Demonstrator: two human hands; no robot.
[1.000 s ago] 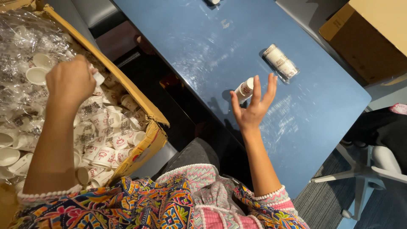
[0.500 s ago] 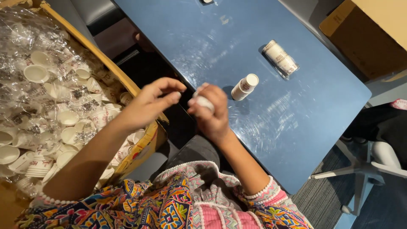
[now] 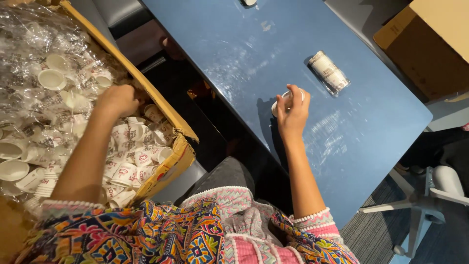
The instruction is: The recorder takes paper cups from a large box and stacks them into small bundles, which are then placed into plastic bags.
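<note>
Since the frame half a second ago, your two hands have parted from in front of your body: your left hand (image 3: 116, 100) has gone back into the cardboard box (image 3: 183, 151), and your right hand (image 3: 292, 113) has reached out over the blue worktop (image 3: 273, 44).

Working left to right: the cardboard box holds a heap of small white paper cups (image 3: 132, 161), many under crinkled clear plastic wrap (image 3: 34, 39). Your left hand rests knuckles-up among the loose cups near the box's inner wall. Its grip is turned away from the camera, so you cannot tell whether it has closed on a cup.

Your right hand holds a short stack of cups (image 3: 285, 100) upright on the worktop, fingers and thumb wrapped around its top. Just beyond it, apart from your hand, a wrapped sleeve of cups (image 3: 328, 72) lies on its side.

Judged from this, you are at the stacking step: one cup set onto the stack, the next being fetched. The next move calls for a single cup separated cleanly and seated squarely so the stack stays upright.

The stack's lower part is masked by your fingers; its cup count cannot be read. A second cardboard carton (image 3: 430, 44) is cut off at the upper right.
</note>
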